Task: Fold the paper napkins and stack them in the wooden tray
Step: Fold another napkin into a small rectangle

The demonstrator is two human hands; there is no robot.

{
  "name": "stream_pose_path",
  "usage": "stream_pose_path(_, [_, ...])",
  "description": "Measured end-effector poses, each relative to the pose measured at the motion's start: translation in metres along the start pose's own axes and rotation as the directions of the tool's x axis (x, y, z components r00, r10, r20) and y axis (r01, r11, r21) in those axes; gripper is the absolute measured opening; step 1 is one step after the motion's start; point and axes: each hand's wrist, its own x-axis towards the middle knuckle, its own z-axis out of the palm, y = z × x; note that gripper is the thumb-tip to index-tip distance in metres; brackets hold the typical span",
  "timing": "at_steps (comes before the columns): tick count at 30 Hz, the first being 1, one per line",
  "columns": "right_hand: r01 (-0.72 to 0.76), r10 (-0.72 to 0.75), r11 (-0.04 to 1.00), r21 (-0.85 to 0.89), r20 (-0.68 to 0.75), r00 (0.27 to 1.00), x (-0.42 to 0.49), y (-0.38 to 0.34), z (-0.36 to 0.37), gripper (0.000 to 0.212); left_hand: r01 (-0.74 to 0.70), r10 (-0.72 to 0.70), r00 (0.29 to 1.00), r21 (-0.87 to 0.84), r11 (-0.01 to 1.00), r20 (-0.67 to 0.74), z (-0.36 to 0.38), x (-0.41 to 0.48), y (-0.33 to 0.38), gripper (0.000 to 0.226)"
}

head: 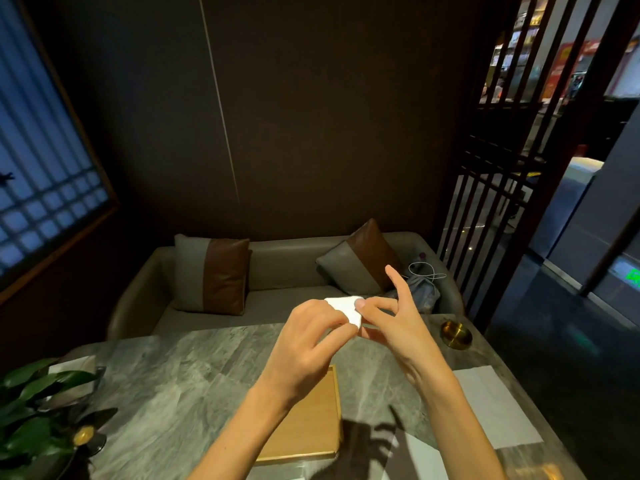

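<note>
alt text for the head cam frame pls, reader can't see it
Two bare hands, left hand and right hand, pinch a small folded white paper napkin in the air above a grey marble table. Below them lies a wooden tray, with flat white napkins to its right; a sofa with cushions stands behind.

This looks like a booth in a restaurant or lounge, dimly lit. A grey marble-patterned table (180, 375) faces a padded grey bench sofa (277, 292) with two grey-and-brown cushions (213, 275), set against a dark panelled wall (311, 116). A dark wooden slatted screen (498, 188) divides the booth from a corridor, beyond which lit shopfronts (554, 64) show, perhaps a mall. A brass ashtray (456, 334), a potted plant (38, 420) and flat paper napkins (498, 407) sit on the table.
</note>
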Motion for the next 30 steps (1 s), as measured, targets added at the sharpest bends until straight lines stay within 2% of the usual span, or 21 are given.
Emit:
stream_pose_path(4, [0.065,-0.066,0.998,-0.026,-0.062,0.996,0.000,-0.003,0.002,0.082,-0.056,0.056,0.998,-0.008,0.998,-0.008,-0.002,-0.003,0.005,0.020])
stream_pose_path(5, [0.097,-0.098,0.995,-0.010,-0.073,0.993,0.001,-0.004,0.002,0.080,0.009,-0.010,1.000,-0.061,0.998,-0.021,-0.003,-0.004,0.009,0.025])
stream_pose_path(6, [0.126,-0.125,0.992,0.007,-0.084,0.989,0.001,-0.005,0.001,0.077,0.137,-0.144,0.989,-0.147,0.980,-0.040,-0.005,-0.006,0.012,0.033])
stream_pose_path(7, [0.151,-0.149,0.988,0.018,-0.090,0.985,0.002,-0.007,0.000,0.076,0.316,-0.338,0.940,-0.247,0.916,-0.051,-0.007,-0.005,0.015,0.039])
stream_pose_path(8, [0.172,-0.169,0.985,0.021,-0.092,0.981,0.003,-0.008,-0.002,0.074,0.501,-0.548,0.836,-0.359,0.787,-0.035,-0.011,-0.002,0.018,0.041])
stream_pose_path(9, [0.188,-0.186,0.982,0.018,-0.086,0.979,0.003,-0.010,-0.003,0.073,0.650,-0.722,0.690,-0.476,0.592,0.046,-0.015,0.005,0.019,0.037])
stream_pose_path(10, [0.198,-0.196,0.980,0.012,-0.075,0.978,0.003,-0.011,-0.003,0.072,0.744,-0.817,0.544,-0.562,0.362,0.193,-0.019,0.014,0.017,0.033])
stream_pose_path(11, [0.200,-0.199,0.980,0.010,-0.060,0.978,0.003,-0.011,-0.003,0.071,0.798,-0.830,0.432,-0.580,0.167,0.354,-0.020,0.021,0.012,0.035])
stream_pose_path(12, [0.199,-0.198,0.980,0.015,-0.040,0.979,0.003,-0.010,-0.002,0.071,0.825,-0.800,0.372,-0.562,0.053,0.471,-0.021,0.025,0.007,0.039])
stream_pose_path(13, [0.198,-0.197,0.980,0.023,-0.014,0.980,0.002,-0.010,-0.002,0.069,0.843,-0.768,0.362,-0.537,0.027,0.528,-0.022,0.028,0.003,0.043])
stream_pose_path(16, [0.202,-0.203,0.979,0.024,0.029,0.979,-0.001,-0.007,0.000,0.064,0.832,-0.738,0.397,-0.554,0.039,0.545,-0.022,0.031,0.004,0.047])
stream_pose_path(19, [0.228,-0.228,0.973,-0.029,0.014,0.974,-0.002,-0.003,0.001,0.058,0.807,-0.777,0.409,-0.588,0.062,0.479,-0.023,0.031,0.009,0.055])
stream_pose_path(21, [0.249,-0.246,0.966,-0.065,0.057,0.968,-0.004,-0.001,0.002,0.054,0.790,-0.797,0.414,-0.609,0.073,0.440,-0.023,0.032,0.010,0.059])
stream_pose_path(24, [0.310,-0.289,0.932,-0.188,0.132,0.948,-0.011,-0.001,0.003,0.043,0.792,-0.792,0.481,-0.574,0.208,0.376,-0.024,0.032,0.012,0.047])
stream_pose_path(26, [0.315,-0.290,0.913,-0.258,0.133,0.948,-0.012,0.000,0.003,0.039,0.813,-0.780,0.503,-0.510,0.281,0.372,-0.026,0.032,0.011,0.041])
stream_pose_path(30, [0.327,-0.292,0.891,-0.315,0.154,0.944,-0.012,0.001,0.002,0.042,0.833,-0.752,0.490,-0.491,0.255,0.441,-0.029,0.029,0.008,0.044])
